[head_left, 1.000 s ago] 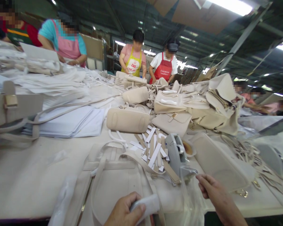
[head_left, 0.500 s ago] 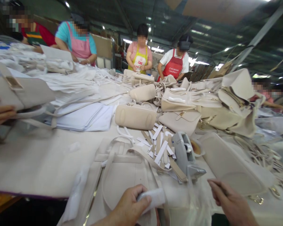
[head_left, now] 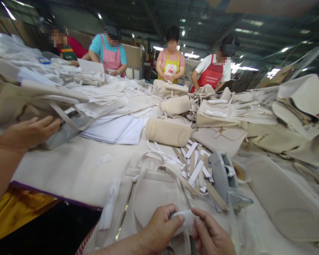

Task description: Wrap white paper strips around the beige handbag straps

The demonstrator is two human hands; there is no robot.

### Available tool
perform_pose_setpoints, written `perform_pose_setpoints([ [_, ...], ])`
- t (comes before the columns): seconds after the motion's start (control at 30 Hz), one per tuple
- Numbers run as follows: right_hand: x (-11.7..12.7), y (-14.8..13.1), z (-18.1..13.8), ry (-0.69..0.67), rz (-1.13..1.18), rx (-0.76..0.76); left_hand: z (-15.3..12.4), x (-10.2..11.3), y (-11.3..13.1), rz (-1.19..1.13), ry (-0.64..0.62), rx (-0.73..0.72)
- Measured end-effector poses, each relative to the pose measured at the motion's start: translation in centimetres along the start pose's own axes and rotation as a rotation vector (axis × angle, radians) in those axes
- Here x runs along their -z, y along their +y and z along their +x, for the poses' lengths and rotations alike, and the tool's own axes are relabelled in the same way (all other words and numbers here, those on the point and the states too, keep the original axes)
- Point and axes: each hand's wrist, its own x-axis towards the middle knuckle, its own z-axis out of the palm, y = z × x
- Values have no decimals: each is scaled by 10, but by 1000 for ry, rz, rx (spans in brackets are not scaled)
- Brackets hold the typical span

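Low in the head view, my left hand (head_left: 163, 226) is closed around a small piece of white wrapping (head_left: 184, 219), thumb on top. My right hand (head_left: 211, 232) pinches the right end of this wrapping between thumb and fingers. What lies inside the wrapping is hidden. Beneath both hands, a beige backpack (head_left: 155, 193) lies flat with its straps up and a gold zipper along its left side. A grey tape dispenser (head_left: 223, 175) stands beyond my right hand, beside a heap of beige and white strips (head_left: 196, 166).
Beige bags (head_left: 168, 131) pile up across the table's middle and right. White sheets (head_left: 113, 131) are stacked to the left. A co-worker's hand (head_left: 33, 132) reaches in at left beside another bag. Several people in aprons work across the table. Clear plastic (head_left: 240, 226) hangs near my right hand.
My right hand has moved left from beside the tape dispenser and now meets the wrapping in my left hand. The view has swung left, and the co-worker's hand at left shows more fully.
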Motion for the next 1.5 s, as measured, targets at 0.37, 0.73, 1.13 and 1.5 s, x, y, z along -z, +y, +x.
perform_pose_setpoints([
  [0.37,0,12,18,-236,-85,-187,-12,0,-11,435,-7,-300],
  [0.73,-12,47,9,-15,-39,109,-9,4,-1,-171,-84,-22],
  [1.13,47,-6,30,88,-895,1219,-2,1,1,-169,-47,-11],
  [1.5,44,1,25,-639,-543,378,-20,7,-1,564,-249,-425],
])
